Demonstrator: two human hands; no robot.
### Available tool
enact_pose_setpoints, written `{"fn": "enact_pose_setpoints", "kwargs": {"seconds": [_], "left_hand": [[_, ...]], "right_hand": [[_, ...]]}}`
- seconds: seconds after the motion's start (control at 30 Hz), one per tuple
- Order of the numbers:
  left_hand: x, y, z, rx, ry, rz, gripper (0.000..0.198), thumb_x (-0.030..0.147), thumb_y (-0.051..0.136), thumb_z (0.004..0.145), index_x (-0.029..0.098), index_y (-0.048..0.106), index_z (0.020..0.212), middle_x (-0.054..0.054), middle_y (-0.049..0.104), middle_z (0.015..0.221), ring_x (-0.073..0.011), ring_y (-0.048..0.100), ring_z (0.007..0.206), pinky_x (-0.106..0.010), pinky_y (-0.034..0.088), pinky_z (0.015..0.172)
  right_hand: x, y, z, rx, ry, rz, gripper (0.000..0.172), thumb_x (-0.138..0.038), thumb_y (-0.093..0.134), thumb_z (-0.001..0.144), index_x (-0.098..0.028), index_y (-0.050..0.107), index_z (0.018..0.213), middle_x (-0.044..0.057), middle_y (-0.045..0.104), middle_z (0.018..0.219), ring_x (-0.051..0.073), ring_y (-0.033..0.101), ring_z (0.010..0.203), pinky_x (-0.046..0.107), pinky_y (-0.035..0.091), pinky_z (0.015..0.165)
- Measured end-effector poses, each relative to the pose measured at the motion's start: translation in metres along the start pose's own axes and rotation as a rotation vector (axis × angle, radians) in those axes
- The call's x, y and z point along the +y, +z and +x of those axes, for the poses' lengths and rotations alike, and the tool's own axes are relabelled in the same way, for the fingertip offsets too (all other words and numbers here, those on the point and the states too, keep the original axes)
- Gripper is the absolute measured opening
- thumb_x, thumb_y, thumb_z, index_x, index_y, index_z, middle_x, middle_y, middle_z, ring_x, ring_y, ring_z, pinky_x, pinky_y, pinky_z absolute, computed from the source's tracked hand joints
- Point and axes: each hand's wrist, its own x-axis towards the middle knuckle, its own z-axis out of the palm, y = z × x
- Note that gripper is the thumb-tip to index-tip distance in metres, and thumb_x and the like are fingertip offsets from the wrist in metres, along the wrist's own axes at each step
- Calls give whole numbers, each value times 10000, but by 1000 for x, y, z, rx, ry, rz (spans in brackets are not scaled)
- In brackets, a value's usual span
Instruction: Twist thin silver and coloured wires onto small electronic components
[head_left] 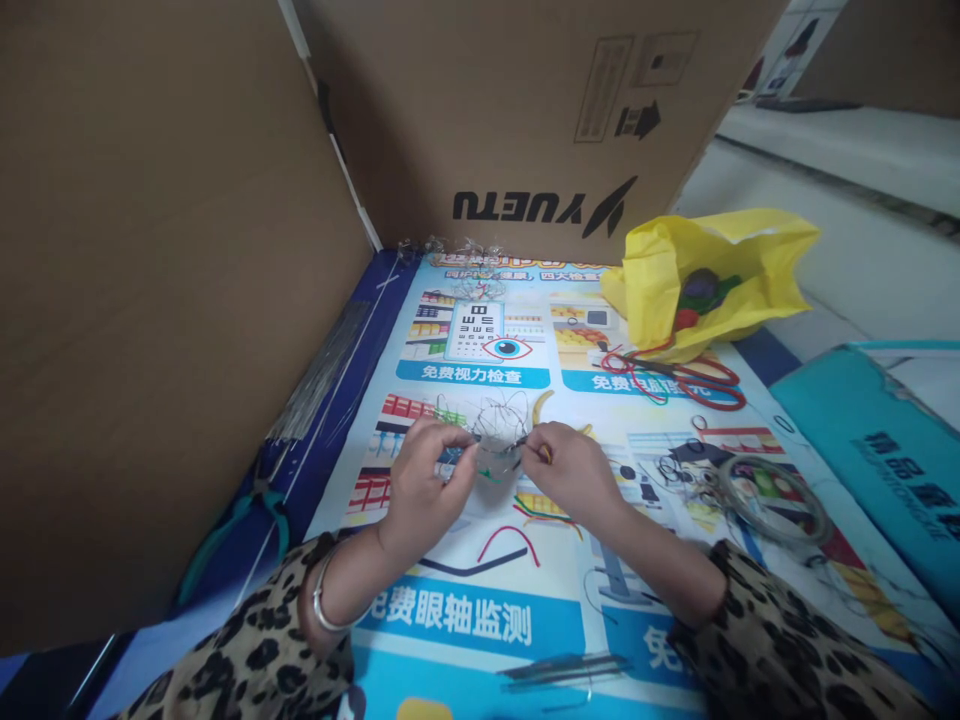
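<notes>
Thumb and fingers of my left hand [431, 478] pinch one side of a small openwork wire figure [501, 418]. My right hand [571, 470] is closed on its other side, at a dark bit of wire. The figure has thin bent loops standing above a rounded lower part, with a bit of green near the bottom; its fine detail is blurred. Just below the hands lie short red, green and yellow wires [551, 513]. A curved red wire [517, 530] rests nearer to me, beside a dark bent strip [480, 568].
Cardboard panels [465, 120] stand at the back and left. Teal-handled pliers [247, 520] and straight wires [319, 375] lie left. A yellow bag [649, 290], red-handled scissors [709, 383], a wire coil [814, 525] and a turquoise box [877, 410] are right. More wires [566, 668] lie in front.
</notes>
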Motion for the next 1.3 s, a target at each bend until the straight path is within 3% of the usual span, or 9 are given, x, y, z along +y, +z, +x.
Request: {"fn": "enact_pose_setpoints", "kwargs": {"seconds": [0.23,0.4,0.57,0.83,1.03,1.3], "left_hand": [[-3,2,-3,20,-11,-10,150,131,572,794,185,514,922,-4,584,768,-137,568,735,-273,473,681],[-7,1,-5,-12,141,21,295,72,557,783,193,525,1050,-24,634,824,-157,565,761,-318,463,717],[-5,-4,-2,-131,238,19,241,30,487,777,193,586,926,-39,663,839,-190,563,799,-362,429,728],[2,-3,0,-221,288,108,218,311,667,732,176,620,896,-62,628,844,-221,507,809,-388,403,732],[3,-2,-2,-223,355,159,121,213,647,747,202,638,867,-40,628,821,-200,498,791,-366,395,725],[2,-1,-2,-212,293,161,96,152,602,749,184,630,836,-52,622,816,-204,512,818,-377,406,744]], "right_hand": [[5,3,-2,57,-47,123,118,-187,515,698,-199,488,583,-20,534,601,126,487,573,231,316,535],[10,4,-4,186,-217,122,140,-171,519,736,-197,477,605,-21,500,601,123,482,582,233,348,559],[11,-3,-9,278,-350,72,133,-162,519,764,-190,497,636,-9,528,636,117,494,583,231,375,570],[4,-14,-16,345,-417,-95,128,-168,504,778,-181,536,655,17,566,658,150,563,647,252,414,612],[0,-16,-16,359,-437,-138,139,-168,496,785,-178,547,656,21,570,652,151,571,641,253,420,612],[-2,-16,-17,353,-470,-90,144,-147,479,784,-175,549,661,29,568,652,145,568,645,243,433,619]]}}
